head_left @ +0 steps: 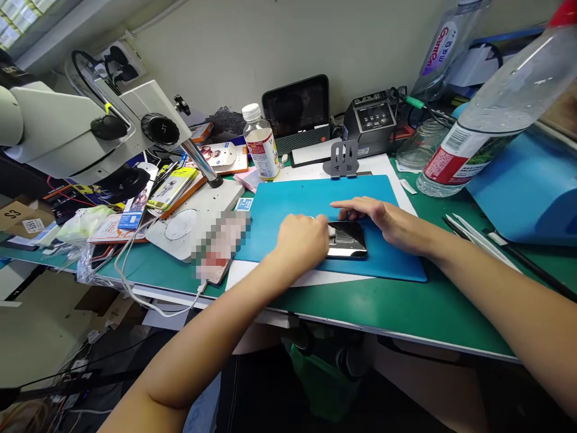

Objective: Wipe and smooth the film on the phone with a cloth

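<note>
- Phone (356,245): a flat, glossy dark slab with rounded corners and bright reflections, lying on the mat between both hands, its left end hidden.
- Mat (293,201): smooth, blue, rectangular, over white paper (243,275) on the green tabletop (396,307).
- Left hand (303,237): fingers curled in at the phone's left end; a small whitish bit (332,231) shows beside them, perhaps soft, but whether the hand is clamped on it I cannot tell.
- Right hand (372,215): fingers stretched forward, loosely apart from the thumb, near the phone's far right corner.
- Stand (342,161): grey slotted plate, just behind the mat.
- Water bottle (484,123): clear ribless plastic, red cap, right side.
- Microscope (58,129): pale smooth housing, black knobs, shiny round post, left side.
</note>
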`<move>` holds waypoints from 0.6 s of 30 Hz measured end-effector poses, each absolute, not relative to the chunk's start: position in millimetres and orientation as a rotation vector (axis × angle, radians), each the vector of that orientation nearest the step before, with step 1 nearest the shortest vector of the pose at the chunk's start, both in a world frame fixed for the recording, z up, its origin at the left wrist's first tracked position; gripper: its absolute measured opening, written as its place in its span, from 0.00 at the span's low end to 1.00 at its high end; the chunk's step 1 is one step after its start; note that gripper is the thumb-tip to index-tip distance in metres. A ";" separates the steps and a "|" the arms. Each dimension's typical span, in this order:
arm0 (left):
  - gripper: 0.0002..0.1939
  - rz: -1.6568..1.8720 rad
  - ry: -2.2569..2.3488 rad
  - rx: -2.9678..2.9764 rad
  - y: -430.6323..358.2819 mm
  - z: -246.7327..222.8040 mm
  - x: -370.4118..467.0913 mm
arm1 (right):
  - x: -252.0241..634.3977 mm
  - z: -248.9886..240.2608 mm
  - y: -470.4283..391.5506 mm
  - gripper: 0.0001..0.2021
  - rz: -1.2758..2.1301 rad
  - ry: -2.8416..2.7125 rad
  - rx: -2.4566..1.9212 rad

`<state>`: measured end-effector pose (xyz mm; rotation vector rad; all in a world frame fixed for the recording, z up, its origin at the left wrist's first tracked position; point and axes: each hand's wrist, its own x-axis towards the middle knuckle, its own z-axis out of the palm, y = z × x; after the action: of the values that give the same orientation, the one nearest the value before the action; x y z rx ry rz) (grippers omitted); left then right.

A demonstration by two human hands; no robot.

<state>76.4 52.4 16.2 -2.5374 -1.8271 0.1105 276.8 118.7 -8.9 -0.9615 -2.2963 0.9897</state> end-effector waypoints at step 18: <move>0.15 0.207 -1.909 -2.397 38.9 18.8 30.1 | 276.0 -9.5 118.5 0.52 0.992 -2.279 -0.992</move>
<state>30.1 38.9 18.8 -2.3967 -1.9093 0.2067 276.0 118.5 -9.5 -0.9918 -2.2787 0.9917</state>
